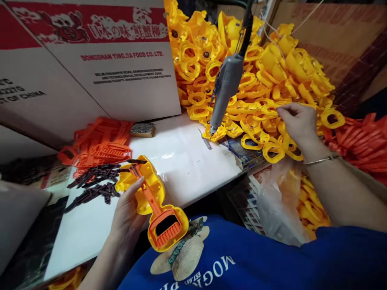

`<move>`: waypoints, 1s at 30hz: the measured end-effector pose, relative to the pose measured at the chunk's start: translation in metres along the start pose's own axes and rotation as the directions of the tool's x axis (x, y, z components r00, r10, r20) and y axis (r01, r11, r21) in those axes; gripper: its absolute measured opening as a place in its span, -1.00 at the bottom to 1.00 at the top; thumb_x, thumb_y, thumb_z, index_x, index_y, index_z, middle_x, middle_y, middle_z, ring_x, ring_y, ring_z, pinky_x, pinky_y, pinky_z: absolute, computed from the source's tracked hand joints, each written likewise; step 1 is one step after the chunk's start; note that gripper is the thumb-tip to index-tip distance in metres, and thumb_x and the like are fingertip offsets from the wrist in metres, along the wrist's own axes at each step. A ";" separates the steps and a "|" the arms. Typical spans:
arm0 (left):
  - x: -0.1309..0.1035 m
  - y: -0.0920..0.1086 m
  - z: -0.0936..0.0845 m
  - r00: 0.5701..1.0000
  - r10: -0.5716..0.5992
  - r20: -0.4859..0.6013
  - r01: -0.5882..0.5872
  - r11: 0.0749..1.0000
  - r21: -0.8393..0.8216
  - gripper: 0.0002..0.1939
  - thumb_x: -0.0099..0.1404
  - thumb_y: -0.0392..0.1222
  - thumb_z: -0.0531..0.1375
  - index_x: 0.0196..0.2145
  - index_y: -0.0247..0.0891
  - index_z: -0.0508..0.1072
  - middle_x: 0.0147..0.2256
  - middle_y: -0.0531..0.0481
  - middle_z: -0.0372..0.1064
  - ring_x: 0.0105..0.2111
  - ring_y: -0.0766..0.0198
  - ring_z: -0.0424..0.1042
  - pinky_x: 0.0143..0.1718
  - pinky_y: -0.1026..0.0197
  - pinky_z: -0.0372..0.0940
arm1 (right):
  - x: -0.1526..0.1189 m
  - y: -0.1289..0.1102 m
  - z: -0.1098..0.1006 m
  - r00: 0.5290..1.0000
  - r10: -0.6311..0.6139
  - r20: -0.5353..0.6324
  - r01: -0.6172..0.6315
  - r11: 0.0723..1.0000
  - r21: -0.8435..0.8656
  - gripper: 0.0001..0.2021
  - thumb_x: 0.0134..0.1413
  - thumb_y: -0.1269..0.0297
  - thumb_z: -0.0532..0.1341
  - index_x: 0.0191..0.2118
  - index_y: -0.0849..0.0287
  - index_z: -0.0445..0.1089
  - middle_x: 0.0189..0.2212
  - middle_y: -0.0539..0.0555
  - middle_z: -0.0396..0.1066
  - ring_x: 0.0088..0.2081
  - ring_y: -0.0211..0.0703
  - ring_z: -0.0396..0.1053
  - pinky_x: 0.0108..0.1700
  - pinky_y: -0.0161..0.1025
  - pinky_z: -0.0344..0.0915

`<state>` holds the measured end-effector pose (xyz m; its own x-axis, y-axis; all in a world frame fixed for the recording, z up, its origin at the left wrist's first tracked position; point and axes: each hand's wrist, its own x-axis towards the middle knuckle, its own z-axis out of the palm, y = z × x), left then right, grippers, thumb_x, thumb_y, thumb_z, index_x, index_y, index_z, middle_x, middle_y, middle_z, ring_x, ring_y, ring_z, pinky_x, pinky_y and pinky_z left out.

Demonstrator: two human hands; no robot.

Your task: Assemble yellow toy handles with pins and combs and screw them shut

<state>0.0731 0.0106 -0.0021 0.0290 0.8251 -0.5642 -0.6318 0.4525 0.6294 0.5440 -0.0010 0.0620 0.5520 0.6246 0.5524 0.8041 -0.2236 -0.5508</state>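
Observation:
My left hand [130,213] is closed around a yellow plastic half-shell [160,189], held open side up above the near edge of the white table. An orange plastic insert [155,205] with a slotted, ribbed end lies along the inside of the shell. A small dark strip [137,161] sits at the shell's far end. My right hand [298,121] reaches to the front of a large heap of yellow shells [248,92]. Its fingers are curled together against the heap; what they pinch, if anything, is hidden.
A grey electric screwdriver [226,88] hangs tip down over a yellow piece. Orange inserts [102,141] and dark strips [96,189] are piled left on the white tabletop [193,161]. A printed carton [90,64] stands behind. More orange parts [359,145] lie right, above a bagged crate [278,201].

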 end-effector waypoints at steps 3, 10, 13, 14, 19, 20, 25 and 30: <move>0.001 -0.005 0.008 0.999 0.022 0.028 -0.023 0.999 0.025 -0.67 0.31 -0.47 0.11 -0.05 -0.32 0.55 -0.36 -0.05 0.64 -0.46 0.22 0.66 -0.39 0.25 0.60 | 0.014 0.010 -0.008 0.998 -0.053 0.041 0.058 0.989 -0.138 -0.69 0.16 0.27 0.31 -0.21 0.51 0.66 -0.22 0.36 0.63 -0.17 -0.07 0.51 -0.09 -0.09 0.28; -0.003 -0.018 0.024 0.996 -0.060 0.070 0.057 0.998 0.035 -0.67 0.25 -0.41 0.19 -0.03 -0.33 0.54 -0.37 -0.12 0.64 -0.53 0.17 0.62 -0.51 0.24 0.57 | 0.072 -0.004 0.028 0.908 -0.166 0.384 0.269 0.934 -0.233 -0.39 -0.06 0.10 0.38 -0.01 0.58 0.58 -0.08 0.34 0.61 -0.06 -0.10 0.54 -0.15 -0.23 0.22; -0.004 -0.016 0.025 0.999 -0.038 0.037 0.038 0.999 0.007 -0.64 0.27 -0.39 0.22 0.02 -0.30 0.52 -0.38 -0.10 0.64 -0.50 0.14 0.64 -0.47 0.21 0.59 | 0.090 -0.006 0.045 0.868 -0.143 0.475 0.297 0.917 -0.267 -0.27 -0.17 0.00 0.35 -0.06 0.70 0.55 -0.16 0.35 0.61 -0.30 -0.32 0.52 -0.33 -0.32 0.13; -0.004 -0.015 0.025 0.999 -0.038 0.023 0.038 0.999 0.004 -0.63 0.27 -0.38 0.23 0.04 -0.29 0.51 -0.38 -0.09 0.64 -0.50 0.14 0.64 -0.45 0.20 0.60 | 0.094 -0.007 0.048 0.859 -0.136 0.493 0.304 0.911 -0.279 -0.27 -0.21 0.00 0.35 -0.10 0.71 0.56 -0.18 0.36 0.61 -0.35 -0.37 0.49 -0.38 -0.34 0.10; 0.000 -0.014 0.021 0.996 -0.090 0.019 0.091 0.996 -0.013 -0.68 0.26 -0.38 0.23 -0.02 -0.33 0.52 -0.34 -0.17 0.65 -0.48 0.12 0.64 -0.41 0.17 0.61 | 0.098 -0.010 0.037 0.875 -0.153 0.459 0.334 0.877 -0.345 -0.36 -0.23 0.02 0.37 -0.20 0.63 0.60 -0.12 0.37 0.61 -0.24 -0.22 0.54 -0.32 -0.26 0.13; 0.001 -0.014 0.021 0.995 -0.097 0.028 0.097 0.995 -0.017 -0.71 0.26 -0.38 0.23 -0.05 -0.34 0.53 -0.33 -0.18 0.65 -0.48 0.12 0.64 -0.41 0.17 0.61 | 0.096 -0.011 0.030 0.888 -0.163 0.430 0.336 0.869 -0.364 -0.37 -0.22 0.04 0.39 -0.16 0.62 0.60 -0.09 0.39 0.60 -0.16 -0.11 0.55 -0.26 -0.19 0.16; 0.006 -0.014 0.019 0.992 -0.090 0.085 0.093 0.995 -0.025 -0.72 0.26 -0.37 0.20 -0.06 -0.36 0.54 -0.32 -0.19 0.65 -0.45 0.13 0.64 -0.42 0.18 0.60 | 0.069 -0.004 -0.014 0.963 -0.206 0.176 0.269 0.800 -0.536 -0.32 0.00 0.12 0.38 0.11 0.65 0.48 0.01 0.52 0.51 0.11 0.34 0.41 -0.09 0.15 0.07; 0.004 -0.009 0.024 0.983 -0.025 0.181 0.026 1.000 -0.005 -0.62 0.20 -0.34 0.25 0.00 -0.38 0.53 -0.13 -0.29 0.65 -0.25 0.03 0.69 -0.39 0.18 0.60 | 0.012 0.007 -0.053 0.941 -0.241 -0.238 0.061 0.812 -0.581 -0.17 -0.02 0.15 0.49 0.31 0.53 0.34 -0.02 0.58 0.46 0.06 0.35 0.39 -0.15 0.12 0.06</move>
<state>0.0973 0.0176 0.0027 0.1848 0.8612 -0.4735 -0.6344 0.4725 0.6118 0.5685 -0.0342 0.0977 0.3777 0.4632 0.8017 0.8145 -0.5780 -0.0498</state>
